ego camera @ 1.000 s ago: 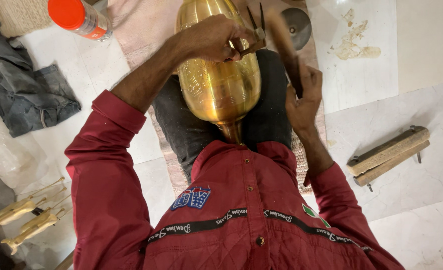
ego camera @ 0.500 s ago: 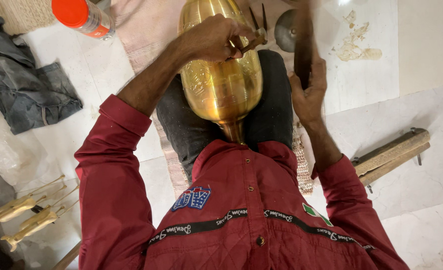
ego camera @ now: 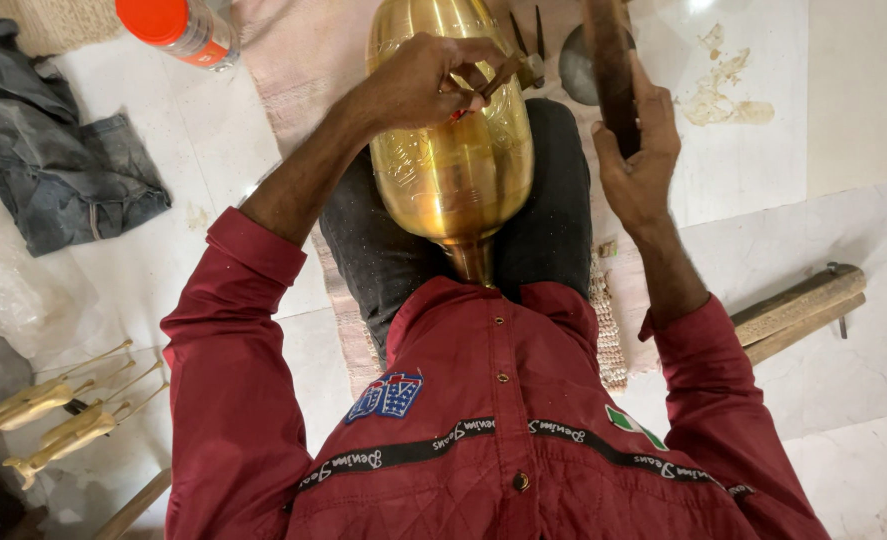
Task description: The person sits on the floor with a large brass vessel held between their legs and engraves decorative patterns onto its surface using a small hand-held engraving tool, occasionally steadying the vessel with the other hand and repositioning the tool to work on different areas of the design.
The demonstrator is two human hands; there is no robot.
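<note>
A large shiny brass vessel [ego camera: 453, 170] lies between my legs, its narrow neck pointing toward my chest. My left hand [ego camera: 425, 82] rests on top of the vessel with its fingers pinched around a small thin tool pressed against the brass. My right hand [ego camera: 635, 150] is raised to the right of the vessel and grips the dark wooden handle of a mallet [ego camera: 608, 60] that runs up out of the frame. Both sleeves are dark red.
A pink mat [ego camera: 293, 70] lies under my legs. An orange-capped bottle [ego camera: 178, 28] stands at the top left, grey cloth [ego camera: 58, 170] to the left. Small brass pieces [ego camera: 43, 415] lie at bottom left. A wooden block [ego camera: 798, 310] sits at right; pliers [ego camera: 531, 45] and a round metal disc beyond the vessel.
My right hand has swung the wooden mallet handle from a tilt toward the vessel to nearly upright and further right. My left hand stays on the brass.
</note>
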